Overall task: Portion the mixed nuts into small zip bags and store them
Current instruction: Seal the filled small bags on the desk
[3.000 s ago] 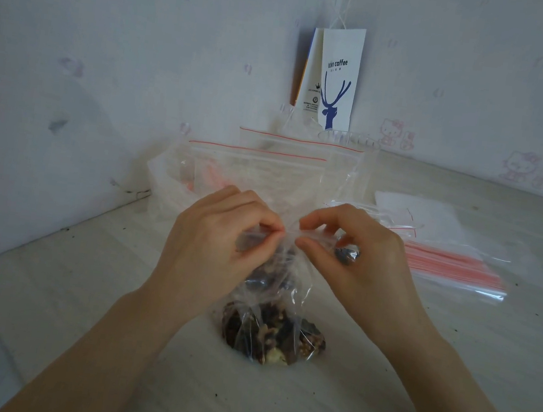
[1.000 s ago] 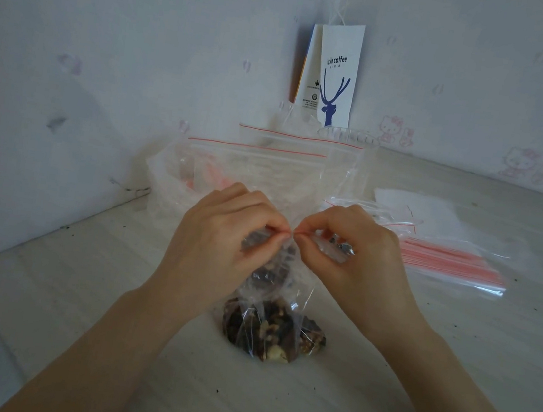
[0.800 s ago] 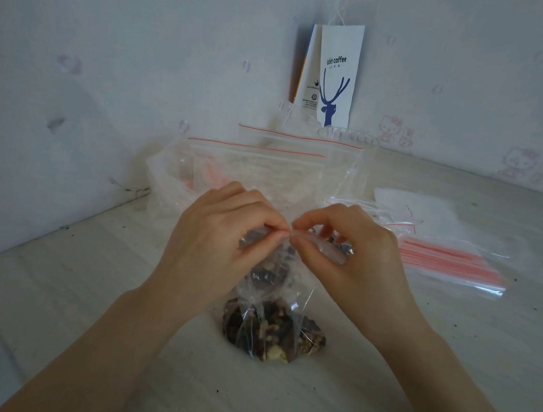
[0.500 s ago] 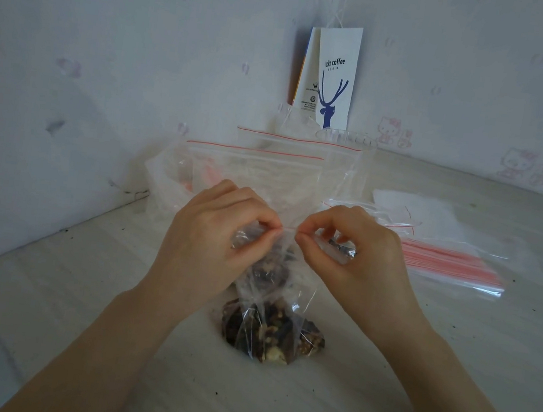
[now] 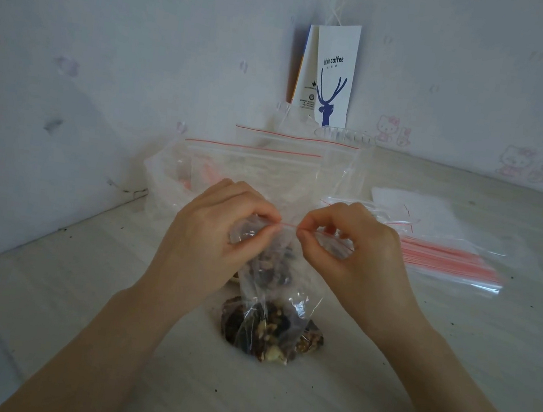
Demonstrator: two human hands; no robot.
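Your left hand (image 5: 214, 233) and right hand (image 5: 354, 248) each pinch the red-lined zip strip (image 5: 290, 225) of the small zip bag (image 5: 272, 296) at centre frame, thumb against forefinger, both equally near. The strip runs left to right between the two pinches; the bag hangs below them, its mixed nuts (image 5: 267, 333) resting on the pale table (image 5: 78, 301). Spare bags (image 5: 446, 260) lie at right of frame, larger bags (image 5: 251, 168) behind, walls close beyond, so press along that line

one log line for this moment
phase: sealing | left hand: pinches zip strip | right hand: pinches zip strip | small zip bag: upright on table, mixed nuts inside
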